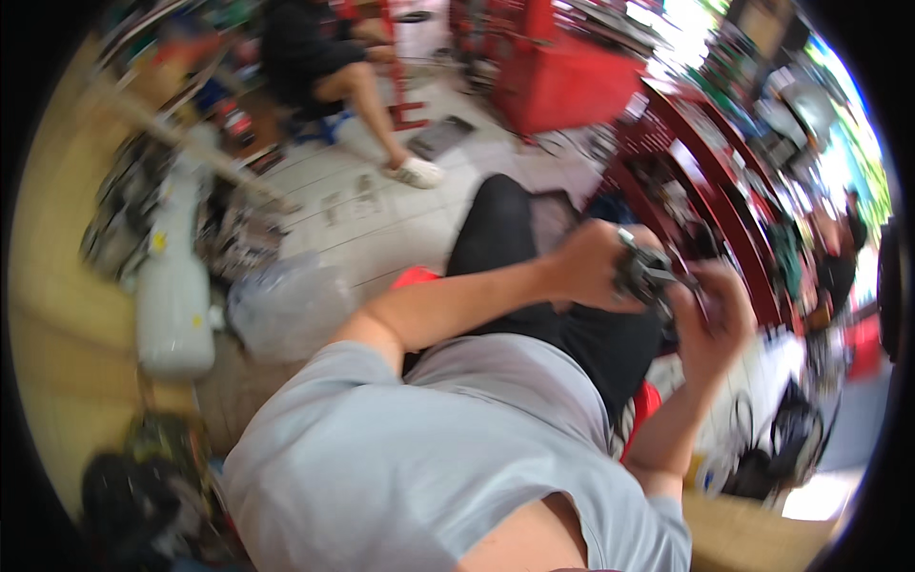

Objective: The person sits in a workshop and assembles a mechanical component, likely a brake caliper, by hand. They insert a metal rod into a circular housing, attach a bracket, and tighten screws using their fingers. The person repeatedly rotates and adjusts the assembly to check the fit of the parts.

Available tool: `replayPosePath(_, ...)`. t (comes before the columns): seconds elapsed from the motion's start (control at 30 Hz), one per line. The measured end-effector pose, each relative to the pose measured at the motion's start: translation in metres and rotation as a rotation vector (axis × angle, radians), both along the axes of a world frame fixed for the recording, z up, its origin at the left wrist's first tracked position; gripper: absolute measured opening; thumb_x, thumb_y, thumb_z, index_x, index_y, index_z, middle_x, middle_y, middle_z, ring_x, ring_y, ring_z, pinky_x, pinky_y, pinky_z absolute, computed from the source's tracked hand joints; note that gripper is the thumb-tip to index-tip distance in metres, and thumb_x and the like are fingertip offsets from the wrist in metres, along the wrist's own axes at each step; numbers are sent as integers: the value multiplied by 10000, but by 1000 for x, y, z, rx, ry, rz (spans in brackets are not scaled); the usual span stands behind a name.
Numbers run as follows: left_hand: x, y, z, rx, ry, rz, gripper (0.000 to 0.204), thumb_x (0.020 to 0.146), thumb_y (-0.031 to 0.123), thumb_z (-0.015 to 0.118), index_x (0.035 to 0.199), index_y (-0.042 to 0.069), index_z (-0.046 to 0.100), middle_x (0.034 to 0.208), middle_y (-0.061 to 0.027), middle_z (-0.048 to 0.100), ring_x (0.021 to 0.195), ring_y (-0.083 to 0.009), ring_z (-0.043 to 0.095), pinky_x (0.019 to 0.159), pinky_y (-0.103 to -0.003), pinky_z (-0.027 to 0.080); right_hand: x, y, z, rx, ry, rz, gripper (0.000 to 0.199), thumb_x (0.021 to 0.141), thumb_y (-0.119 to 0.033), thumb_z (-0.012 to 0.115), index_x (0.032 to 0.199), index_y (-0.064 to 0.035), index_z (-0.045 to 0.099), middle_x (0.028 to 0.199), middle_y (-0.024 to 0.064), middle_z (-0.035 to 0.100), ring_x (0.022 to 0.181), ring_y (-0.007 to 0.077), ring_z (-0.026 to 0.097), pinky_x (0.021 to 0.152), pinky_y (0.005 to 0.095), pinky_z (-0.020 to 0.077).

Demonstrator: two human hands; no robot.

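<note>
My left hand (593, 265) is wrapped around a small dark metal part (646, 275) held over my lap. My right hand (713, 319) grips the same part from its right side, fingers curled on it. The picture is blurred, so I cannot tell what kind of part it is. I sit on a red stool (644, 405), in a grey shirt and black trousers.
A red tool cabinet (562, 76) and a red rack with parts (705, 191) stand ahead. Another person sits at the back (324, 67). A white cylinder (173, 286) and a clear plastic bag (286, 305) lie left on the tiled floor. Dark cables (782, 439) lie at right.
</note>
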State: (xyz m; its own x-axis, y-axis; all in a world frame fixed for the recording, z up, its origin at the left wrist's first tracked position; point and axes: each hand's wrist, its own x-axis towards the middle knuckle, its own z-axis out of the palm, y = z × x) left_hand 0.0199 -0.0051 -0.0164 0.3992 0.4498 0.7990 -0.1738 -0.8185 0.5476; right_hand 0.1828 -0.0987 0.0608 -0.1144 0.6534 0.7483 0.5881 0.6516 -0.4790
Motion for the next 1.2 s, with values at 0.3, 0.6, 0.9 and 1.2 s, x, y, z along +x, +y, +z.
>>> replayPosePath(0.3,-8,0,6,-64,-96,-65,443,628,104,821,1008,39,603,860,-40,668,754,-114,643,700,-264,518,1,-5,16,78,42,314,330,690,-178,790,907,35,660,739,71,590,621,153,542,563,250,419)
replayPosePath(0.6,-14,2,10,-43,21,-4,478,627,139,831,1026,42,587,814,-35,667,713,-127,647,684,-268,518,9,-14,13,-146,221,430,459,777,-260,707,1117,46,667,703,32,561,637,128,494,627,249,346)
replayPosePath(0.9,-17,2,10,31,30,57,479,630,141,831,1028,47,582,808,-51,668,708,-139,652,663,-274,519,-9,-18,23,-230,194,410,389,789,-158,699,1119,44,675,753,41,643,687,96,559,624,241,389)
replayPosePath(1.2,-17,-4,9,-96,47,-21,484,626,151,826,1032,48,583,820,-49,659,699,-135,630,667,-274,510,-11,-18,22,-293,287,450,353,824,-139,678,1138,20,676,699,10,588,627,76,490,580,222,356)
